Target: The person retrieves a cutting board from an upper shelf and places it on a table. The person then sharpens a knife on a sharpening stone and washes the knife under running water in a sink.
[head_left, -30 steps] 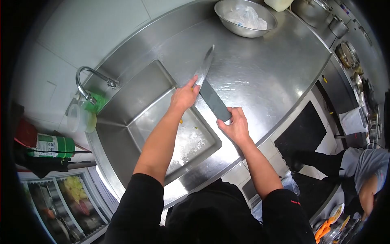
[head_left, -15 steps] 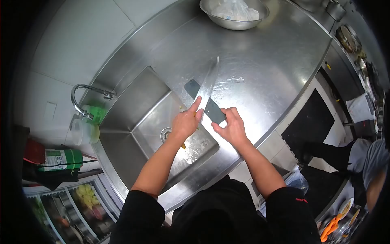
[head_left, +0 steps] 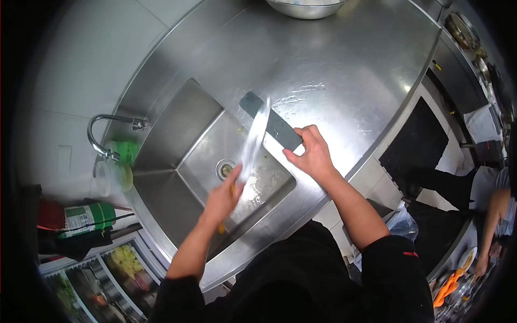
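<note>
My left hand point(head_left: 222, 200) is closed round the yellow handle of a knife point(head_left: 255, 134) above the sink point(head_left: 199, 151). The blade is smeared by motion and points away from me, its tip end over a dark grey sharpening stone point(head_left: 277, 126). That stone lies at a slant on the steel counter point(head_left: 344, 70) beside the sink's edge. My right hand point(head_left: 313, 152) grips the near end of the stone between thumb and fingers. Wet streaks show on the counter near the stone.
A steel bowl point(head_left: 307, 9) is cut off at the top. The faucet point(head_left: 110, 134) and a green bottle point(head_left: 125, 152) stand left of the sink. Food trays point(head_left: 102, 277) are at lower left. Another person's arm point(head_left: 487, 231) shows at the right, near orange-handled utensils point(head_left: 448, 288).
My left hand has drawn the knife back toward me and left, so less of the blade crosses the stone. My right hand stays on the stone's near end. The view has shifted.
</note>
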A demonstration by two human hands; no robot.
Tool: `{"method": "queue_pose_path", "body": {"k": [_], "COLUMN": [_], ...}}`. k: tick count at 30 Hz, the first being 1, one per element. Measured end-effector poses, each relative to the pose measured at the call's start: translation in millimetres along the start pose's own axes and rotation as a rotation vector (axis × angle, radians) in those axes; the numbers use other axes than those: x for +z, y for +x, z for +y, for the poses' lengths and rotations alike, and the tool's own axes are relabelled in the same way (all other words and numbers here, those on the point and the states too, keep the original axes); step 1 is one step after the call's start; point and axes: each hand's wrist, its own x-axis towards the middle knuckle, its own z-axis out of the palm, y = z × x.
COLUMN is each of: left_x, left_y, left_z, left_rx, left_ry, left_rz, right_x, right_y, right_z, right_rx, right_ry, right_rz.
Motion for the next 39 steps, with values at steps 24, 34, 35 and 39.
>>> {"method": "queue_pose_path", "body": {"k": [24, 34, 35, 39], "left_x": [-27.0, -39.1, -53.3, -7.5], "left_y": [152.8, 130.4, 140.6, 78.6], "left_z": [75.3, 79.6, 100.2, 37.4], "left_rx": [-0.121, -0.081, -0.267, -0.007], "left_ry": [-0.046, -0.056, -0.124, 0.033], "left_rz": [0.133, 0.047, -0.062, 0.082], "right_x": [2.4, -2.3, -3.7, -3.2], "right_y": [-1.4, 0.3, 1.5, 2.3], "right_z": [3.6, -5.5, -8.9, -3.6], "right_rx": [-0.005, 0.073, 0.097, 0.129], "right_ry": [-0.044, 0.0, -0.006, 0.02], "right_rz": [0.013, -0.05, -0.049, -0.044]}}
